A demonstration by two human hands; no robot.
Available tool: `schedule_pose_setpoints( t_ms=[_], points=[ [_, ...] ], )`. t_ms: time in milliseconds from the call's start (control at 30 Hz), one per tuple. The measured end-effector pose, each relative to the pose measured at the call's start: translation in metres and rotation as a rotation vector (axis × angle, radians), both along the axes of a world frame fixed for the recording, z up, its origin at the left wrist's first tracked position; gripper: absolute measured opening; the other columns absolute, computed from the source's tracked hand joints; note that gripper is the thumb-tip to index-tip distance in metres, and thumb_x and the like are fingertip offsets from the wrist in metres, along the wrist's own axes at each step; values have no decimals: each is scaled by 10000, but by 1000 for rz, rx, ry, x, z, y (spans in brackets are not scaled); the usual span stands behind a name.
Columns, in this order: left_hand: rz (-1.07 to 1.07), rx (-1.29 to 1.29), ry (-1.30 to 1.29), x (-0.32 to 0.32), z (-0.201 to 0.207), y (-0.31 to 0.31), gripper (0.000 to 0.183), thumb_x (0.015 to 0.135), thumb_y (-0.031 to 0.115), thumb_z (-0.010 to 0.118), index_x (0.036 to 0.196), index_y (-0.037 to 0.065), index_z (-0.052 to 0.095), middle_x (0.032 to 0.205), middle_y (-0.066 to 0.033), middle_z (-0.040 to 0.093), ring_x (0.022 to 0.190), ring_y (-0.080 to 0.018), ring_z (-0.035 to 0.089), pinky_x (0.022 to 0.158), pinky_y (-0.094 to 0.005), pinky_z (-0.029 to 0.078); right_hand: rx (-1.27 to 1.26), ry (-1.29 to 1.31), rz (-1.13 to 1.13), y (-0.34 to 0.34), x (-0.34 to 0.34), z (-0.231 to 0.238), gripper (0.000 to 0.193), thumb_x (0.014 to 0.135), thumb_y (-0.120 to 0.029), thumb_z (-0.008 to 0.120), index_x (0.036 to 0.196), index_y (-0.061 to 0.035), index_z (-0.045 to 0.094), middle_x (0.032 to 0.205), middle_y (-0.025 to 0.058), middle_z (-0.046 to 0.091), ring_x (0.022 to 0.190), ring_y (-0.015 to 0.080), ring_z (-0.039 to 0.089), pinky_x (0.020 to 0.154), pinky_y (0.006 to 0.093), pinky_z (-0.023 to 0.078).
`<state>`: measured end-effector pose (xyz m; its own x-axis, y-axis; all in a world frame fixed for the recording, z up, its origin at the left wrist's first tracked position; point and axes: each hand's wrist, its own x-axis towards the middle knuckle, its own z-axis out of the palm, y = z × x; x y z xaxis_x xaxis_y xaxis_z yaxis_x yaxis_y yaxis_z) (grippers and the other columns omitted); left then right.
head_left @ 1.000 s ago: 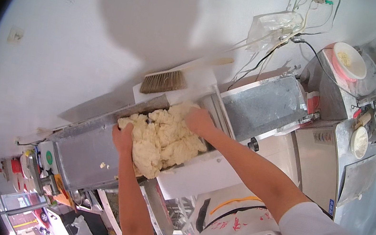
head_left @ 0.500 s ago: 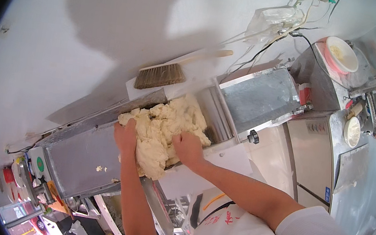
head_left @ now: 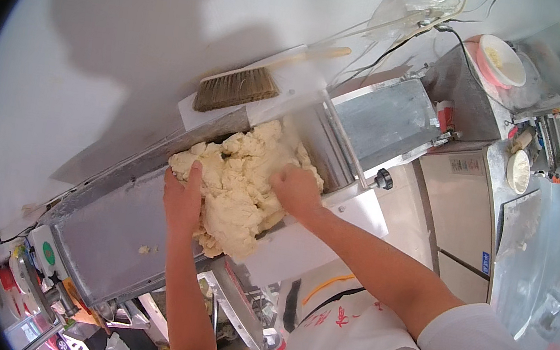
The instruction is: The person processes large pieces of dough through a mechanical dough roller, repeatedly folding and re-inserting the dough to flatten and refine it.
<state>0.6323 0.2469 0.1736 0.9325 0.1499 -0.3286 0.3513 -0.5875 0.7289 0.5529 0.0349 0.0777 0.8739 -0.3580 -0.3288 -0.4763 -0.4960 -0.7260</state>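
A large, lumpy mass of pale yellow dough (head_left: 238,194) lies over the metal rollers (head_left: 340,156) of a dough sheeter and onto its grey feed tray (head_left: 121,235). At the dough's left edge, my left hand (head_left: 182,200) rests against it with thumb and fingers apart. My right hand (head_left: 297,190) is closed, its curled fingers pressed into the right side of the dough. Those fingertips are partly hidden. A few dough crumbs (head_left: 146,249) are scattered on the tray.
A bristle brush (head_left: 238,90) with a wooden handle lies behind the dough, near the wall. Right of the rollers are a metal plate (head_left: 390,126) and a black knob (head_left: 383,179). Bowls, including a white one (head_left: 503,62), stand at the far right. Cables hang along the wall.
My right hand has shifted right and up relative to the dough. My left hand's fingers have spread from a closer grip at the dough's edge. The whole view has shifted slightly.
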Motion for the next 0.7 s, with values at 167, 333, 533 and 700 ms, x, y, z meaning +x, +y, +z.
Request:
schedule_pose_setpoints(
  t_ms=[167, 333, 533, 700],
  points=[
    [-274, 418, -140, -82, 54, -23, 926, 862, 412, 832, 1546, -38, 400, 1623, -313, 335, 1510, -451, 330, 1258, -507, 248, -73, 58, 87, -12, 9, -6, 346, 929, -324, 587, 925, -10, 732, 860, 244, 727, 852, 425, 714, 808, 512, 568],
    [-231, 572, -307, -120, 27, -60, 1024, 707, 272, 909, 1561, 17, 405, 1590, -319, 381, 1470, -458, 397, 1197, -526, 348, -44, 92, 153, -24, 18, -12, 369, 937, -335, 576, 942, -5, 742, 874, 238, 740, 867, 420, 725, 814, 527, 579],
    [-295, 362, -361, -97, 28, -32, 869, 683, 114, 849, 1488, 42, 531, 1320, -215, 668, 1206, -390, 657, 1050, -463, 517, 8, 20, 151, -40, 15, -16, 382, 938, -337, 568, 952, 5, 738, 891, 252, 733, 865, 441, 716, 800, 536, 574],
    [-180, 9, -110, -67, 23, 27, 678, 761, 71, 796, 1411, 20, 611, 1167, -169, 737, 1033, -292, 726, 813, -401, 629, 241, -82, -14, -28, -10, 22, 380, 936, -328, 546, 944, 7, 725, 895, 284, 709, 868, 474, 693, 797, 550, 545]
  ],
)
